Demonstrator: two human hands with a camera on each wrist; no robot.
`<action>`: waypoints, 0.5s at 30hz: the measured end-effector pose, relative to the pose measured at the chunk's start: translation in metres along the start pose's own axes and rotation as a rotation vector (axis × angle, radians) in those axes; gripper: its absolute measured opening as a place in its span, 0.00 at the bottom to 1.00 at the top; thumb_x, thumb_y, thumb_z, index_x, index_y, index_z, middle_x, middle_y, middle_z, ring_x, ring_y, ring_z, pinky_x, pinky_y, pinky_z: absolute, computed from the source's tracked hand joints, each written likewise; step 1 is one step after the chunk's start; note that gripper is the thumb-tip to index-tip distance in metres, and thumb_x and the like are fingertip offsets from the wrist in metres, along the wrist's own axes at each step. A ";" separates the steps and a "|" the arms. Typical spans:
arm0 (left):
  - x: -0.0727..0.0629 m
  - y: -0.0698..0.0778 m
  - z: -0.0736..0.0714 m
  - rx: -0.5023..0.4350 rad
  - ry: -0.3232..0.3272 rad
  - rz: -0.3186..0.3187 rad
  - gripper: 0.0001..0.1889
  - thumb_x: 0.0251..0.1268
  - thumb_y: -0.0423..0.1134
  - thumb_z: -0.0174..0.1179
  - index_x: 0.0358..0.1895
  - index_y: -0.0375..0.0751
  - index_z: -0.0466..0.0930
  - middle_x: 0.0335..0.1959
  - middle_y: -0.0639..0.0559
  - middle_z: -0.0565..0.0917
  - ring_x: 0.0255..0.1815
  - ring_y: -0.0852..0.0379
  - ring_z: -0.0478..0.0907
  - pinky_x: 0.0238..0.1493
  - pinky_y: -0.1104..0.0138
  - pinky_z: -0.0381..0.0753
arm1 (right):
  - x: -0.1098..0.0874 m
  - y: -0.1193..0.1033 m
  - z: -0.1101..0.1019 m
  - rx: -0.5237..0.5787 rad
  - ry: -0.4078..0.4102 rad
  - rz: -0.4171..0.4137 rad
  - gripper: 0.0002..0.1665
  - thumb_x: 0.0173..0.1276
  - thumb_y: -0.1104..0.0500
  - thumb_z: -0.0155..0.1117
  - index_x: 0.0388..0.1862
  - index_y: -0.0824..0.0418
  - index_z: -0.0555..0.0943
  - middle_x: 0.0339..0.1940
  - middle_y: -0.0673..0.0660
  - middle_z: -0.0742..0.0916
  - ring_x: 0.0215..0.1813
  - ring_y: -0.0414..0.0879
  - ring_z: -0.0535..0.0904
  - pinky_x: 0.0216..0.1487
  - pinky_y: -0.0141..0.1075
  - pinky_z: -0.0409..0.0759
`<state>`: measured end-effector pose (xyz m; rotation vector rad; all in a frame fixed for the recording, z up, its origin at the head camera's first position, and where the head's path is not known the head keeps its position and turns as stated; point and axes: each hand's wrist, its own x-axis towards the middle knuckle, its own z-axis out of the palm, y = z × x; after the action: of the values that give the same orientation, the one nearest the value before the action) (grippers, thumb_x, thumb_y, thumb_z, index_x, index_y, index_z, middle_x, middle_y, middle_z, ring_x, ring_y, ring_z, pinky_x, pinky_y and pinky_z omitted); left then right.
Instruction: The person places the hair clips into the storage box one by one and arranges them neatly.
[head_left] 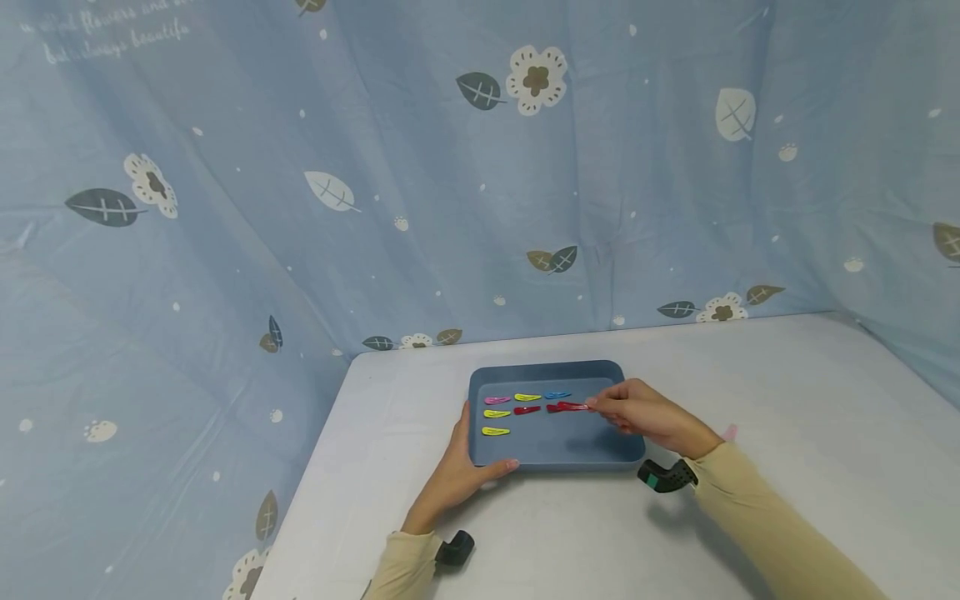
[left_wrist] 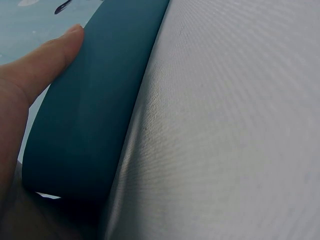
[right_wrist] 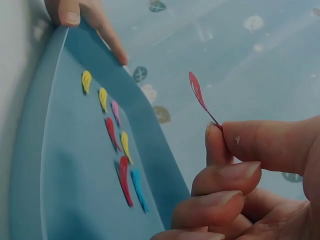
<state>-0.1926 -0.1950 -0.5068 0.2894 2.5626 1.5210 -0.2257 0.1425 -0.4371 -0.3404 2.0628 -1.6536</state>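
My right hand [head_left: 645, 414] pinches a red snap hair clip [right_wrist: 196, 90] by its narrow end between thumb and index finger, above the tray. A blue-grey tray [head_left: 555, 450] lies on the table. My left hand [head_left: 452, 473] holds its near left corner, thumb over the front rim and fingers along the left side. Inside lie a pink clip [head_left: 497, 401], a yellow clip [head_left: 527, 397] and a blue clip [head_left: 557, 395] in the far row. Nearer are another yellow clip [head_left: 496, 413] and two red clips [right_wrist: 111, 132], then a single yellow clip [head_left: 495, 432].
A white cloth covers the table [head_left: 570, 542]. A patterned blue curtain [head_left: 450, 183] hangs behind and at the left. Something small and pink [head_left: 730, 432] shows beside the right sleeve. Dark wrist devices [head_left: 667, 476] sit under both wrists.
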 end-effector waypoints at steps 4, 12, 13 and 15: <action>0.000 -0.001 0.000 0.003 -0.003 -0.004 0.69 0.53 0.59 0.77 0.86 0.53 0.31 0.88 0.48 0.42 0.87 0.42 0.47 0.81 0.35 0.51 | 0.005 -0.002 0.005 0.010 0.006 0.020 0.18 0.79 0.53 0.61 0.40 0.69 0.81 0.18 0.48 0.66 0.24 0.42 0.58 0.27 0.34 0.59; 0.001 -0.001 0.000 0.013 -0.004 -0.007 0.69 0.53 0.61 0.76 0.86 0.53 0.30 0.88 0.48 0.42 0.87 0.42 0.47 0.81 0.36 0.52 | 0.020 -0.001 0.014 0.025 0.003 0.062 0.16 0.79 0.54 0.60 0.38 0.67 0.80 0.17 0.47 0.64 0.24 0.42 0.58 0.28 0.33 0.58; 0.001 -0.001 0.000 0.013 -0.003 -0.007 0.69 0.53 0.61 0.76 0.86 0.53 0.30 0.88 0.49 0.42 0.87 0.42 0.47 0.81 0.36 0.52 | 0.021 -0.001 0.015 0.031 0.005 0.065 0.16 0.79 0.54 0.59 0.40 0.68 0.80 0.17 0.47 0.64 0.24 0.42 0.58 0.28 0.34 0.58; 0.001 -0.001 0.000 0.013 -0.003 -0.007 0.69 0.53 0.61 0.76 0.86 0.53 0.30 0.88 0.49 0.42 0.87 0.42 0.47 0.81 0.35 0.52 | 0.024 -0.001 0.016 0.039 -0.002 0.067 0.16 0.79 0.54 0.60 0.38 0.67 0.79 0.17 0.47 0.64 0.24 0.42 0.58 0.28 0.33 0.58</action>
<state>-0.1934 -0.1954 -0.5079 0.2841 2.5695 1.5003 -0.2384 0.1169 -0.4441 -0.2563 2.0155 -1.6507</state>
